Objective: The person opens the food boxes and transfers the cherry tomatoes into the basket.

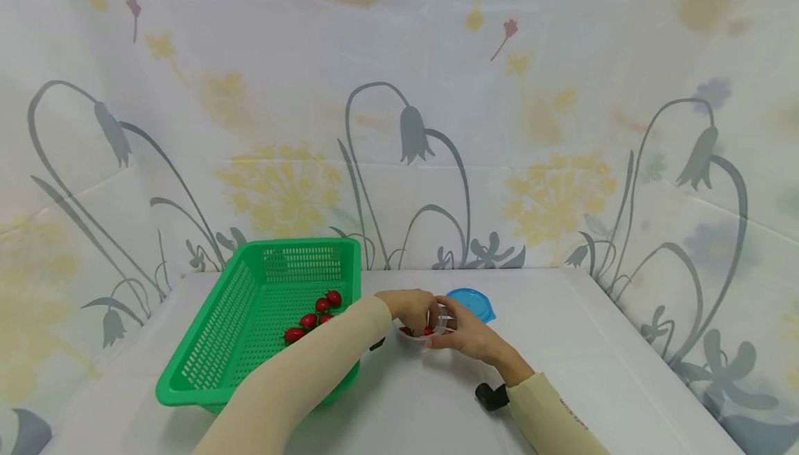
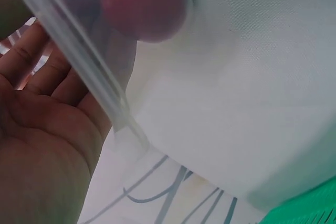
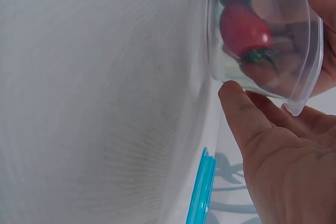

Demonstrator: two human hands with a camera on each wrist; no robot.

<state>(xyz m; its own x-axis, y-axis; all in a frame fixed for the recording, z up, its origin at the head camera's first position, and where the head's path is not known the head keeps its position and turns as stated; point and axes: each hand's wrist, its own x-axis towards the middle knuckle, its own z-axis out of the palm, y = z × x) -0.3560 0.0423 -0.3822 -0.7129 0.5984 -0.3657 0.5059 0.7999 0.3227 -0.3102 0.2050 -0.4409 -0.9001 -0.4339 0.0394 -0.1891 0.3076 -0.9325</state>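
My left hand (image 1: 413, 308) reaches down into a clear plastic tub (image 3: 304, 90), its fingers showing through the tub wall in the right wrist view. Inside are red cherry tomatoes with green stems; one tomato (image 3: 244, 29) lies against the wall right beside those fingers. Whether they pinch it is hidden. In the left wrist view, a tomato (image 2: 144, 6) shows through the clear plastic, with the left palm (image 2: 44, 140) at the rim. My right hand (image 1: 468, 333) grips the tub from the right, thumb on the near side and fingers on the far side.
To the left stands a green basket (image 1: 209, 330) with several cherry tomatoes (image 1: 308, 321) at its right side. A blue lid (image 1: 472, 302) lies on the white table (image 1: 599, 372) behind the right hand. A flower-print cloth (image 1: 406, 46) hangs at the back.
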